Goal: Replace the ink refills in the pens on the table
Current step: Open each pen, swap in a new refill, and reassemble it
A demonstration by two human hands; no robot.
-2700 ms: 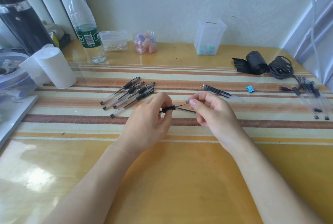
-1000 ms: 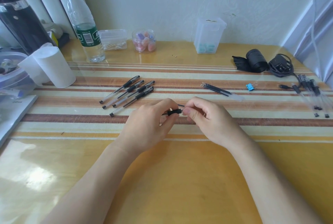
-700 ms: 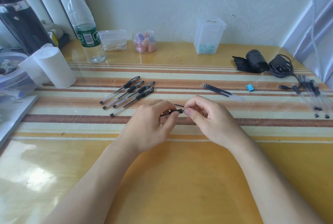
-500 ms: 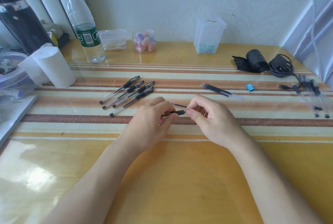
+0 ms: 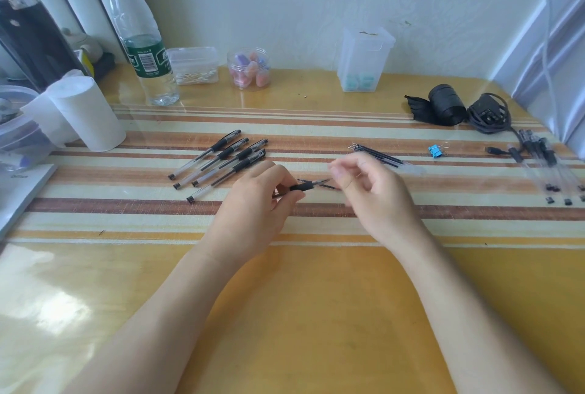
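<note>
**Pen reassembly, tip end exposed**

Left hand point(image 5: 253, 213) pinches the pen point(image 5: 302, 187) by its black grip, just above the counter point(image 5: 316, 314) centre. Right hand point(image 5: 376, 194) is blurred, fingers point(image 5: 337, 172) loosely curled just right of the pen tip; cannot tell if they hold anything. Four pens point(image 5: 221, 162) lie far-left, spare refills point(image 5: 376, 154) far-right of the hands. Likely step: closing up after a refill swap. Next: check the tip is tight, set the pen aside, take another.

Glossy yellow table point(image 5: 300, 314), woven striped cloth point(image 5: 158, 210), clear plastic pens point(image 5: 218, 159).
</note>
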